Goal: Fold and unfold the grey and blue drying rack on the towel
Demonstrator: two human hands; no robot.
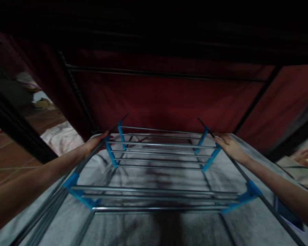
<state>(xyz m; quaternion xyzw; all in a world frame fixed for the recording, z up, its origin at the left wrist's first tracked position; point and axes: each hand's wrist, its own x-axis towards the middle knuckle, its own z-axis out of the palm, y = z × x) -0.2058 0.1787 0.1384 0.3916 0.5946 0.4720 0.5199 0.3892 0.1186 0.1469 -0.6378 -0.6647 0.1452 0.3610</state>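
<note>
A shoe rack [154,190] of grey metal tubes and blue plastic side brackets stretches before me, with several rows of crossbars. It lies or leans over a light grey cloth [154,227]. My left hand [99,139] is closed around the rack's left side tube, beside a blue bracket [110,152]; part of its fingers is hidden behind the tube. On the opposite side, my right hand [229,147] grips the right side tube near another blue bracket [212,158]. Bare ends of both side tubes stick out beyond the farthest brackets.
Several loose metal tubes [47,213] lie at the lower left. Dark red fabric [159,99] with a dark frame bar [166,74] rises behind the rack. A phone-like dark object [289,213] rests at the right. Striped cloth [63,138] lies on the tiled floor [12,153] at left.
</note>
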